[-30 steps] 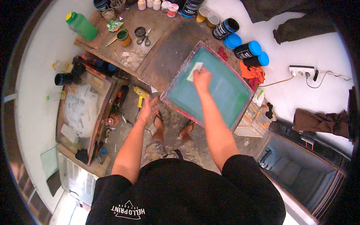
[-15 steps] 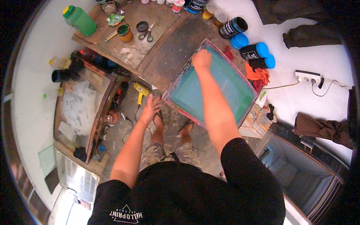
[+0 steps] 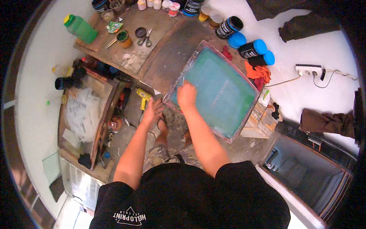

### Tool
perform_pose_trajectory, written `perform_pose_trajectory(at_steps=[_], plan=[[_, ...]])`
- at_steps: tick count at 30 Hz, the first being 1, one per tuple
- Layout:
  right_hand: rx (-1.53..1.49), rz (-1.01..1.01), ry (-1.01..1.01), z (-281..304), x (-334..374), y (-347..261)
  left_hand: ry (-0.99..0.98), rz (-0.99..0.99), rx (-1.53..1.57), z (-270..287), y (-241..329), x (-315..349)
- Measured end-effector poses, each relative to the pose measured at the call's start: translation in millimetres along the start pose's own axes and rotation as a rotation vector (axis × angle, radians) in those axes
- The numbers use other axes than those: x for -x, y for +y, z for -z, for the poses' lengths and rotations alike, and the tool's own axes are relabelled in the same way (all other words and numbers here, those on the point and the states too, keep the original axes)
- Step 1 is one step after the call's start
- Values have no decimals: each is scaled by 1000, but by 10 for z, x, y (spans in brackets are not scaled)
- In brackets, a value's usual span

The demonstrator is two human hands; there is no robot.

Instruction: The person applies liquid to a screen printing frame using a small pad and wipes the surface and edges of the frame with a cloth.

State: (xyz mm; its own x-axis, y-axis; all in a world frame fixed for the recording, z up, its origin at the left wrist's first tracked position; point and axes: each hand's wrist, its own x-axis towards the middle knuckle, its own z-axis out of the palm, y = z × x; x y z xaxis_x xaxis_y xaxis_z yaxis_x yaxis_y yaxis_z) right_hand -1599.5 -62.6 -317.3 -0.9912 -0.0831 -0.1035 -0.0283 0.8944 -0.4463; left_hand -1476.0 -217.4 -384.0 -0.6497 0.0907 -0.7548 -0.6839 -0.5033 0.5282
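Observation:
A screen printing frame (image 3: 237, 61) with a blue-green mesh lies at an angle on the right part of the wooden table, its near corner jutting past the edge. Pale lettering shows on the mesh. Over the left part of the mesh is my right hand (image 3: 187, 96), its fingers closed. A thin pale sliver shows by its fingertips, too small to name. My left hand (image 3: 152, 111) is beside the frame's left corner, fingers apart and holding nothing; whether a fingertip touches the corner I cannot tell.
On the table (image 3: 158, 63) are scissors (image 3: 145, 38), an open jar (image 3: 124, 39) and a green bottle (image 3: 81, 29). Black jars with blue lids (image 3: 252, 49) and orange cloth (image 3: 258, 71) line the right side. A yellow heat gun (image 3: 143, 98) is by the table's front edge, its cord trailing below.
My right hand has come from the frame's far left edge back toward me across the mesh, uncovering the lettering. My left hand stays by the left corner. The view has shifted slightly.

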Motion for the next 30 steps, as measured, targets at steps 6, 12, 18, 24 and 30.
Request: perform_pose_trajectory(at_steps=[6, 12, 18, 24, 30], plan=[[-177, 23, -67, -51, 508, -85, -57, 14, 138, 27, 0, 11], [-311, -52, 105, 473, -390, 662, -48, 3, 130, -10, 33, 84], [-187, 27, 225, 1033, -1738, 1619, -3, -15, 127, -199, -41, 119], [222, 626, 40, 1166, -2267, 1722, 53, -72, 156, -389, -147, 291], [444, 762, -114, 1140, -2375, 1880, 142, -146, 202, -623, -267, 347]])
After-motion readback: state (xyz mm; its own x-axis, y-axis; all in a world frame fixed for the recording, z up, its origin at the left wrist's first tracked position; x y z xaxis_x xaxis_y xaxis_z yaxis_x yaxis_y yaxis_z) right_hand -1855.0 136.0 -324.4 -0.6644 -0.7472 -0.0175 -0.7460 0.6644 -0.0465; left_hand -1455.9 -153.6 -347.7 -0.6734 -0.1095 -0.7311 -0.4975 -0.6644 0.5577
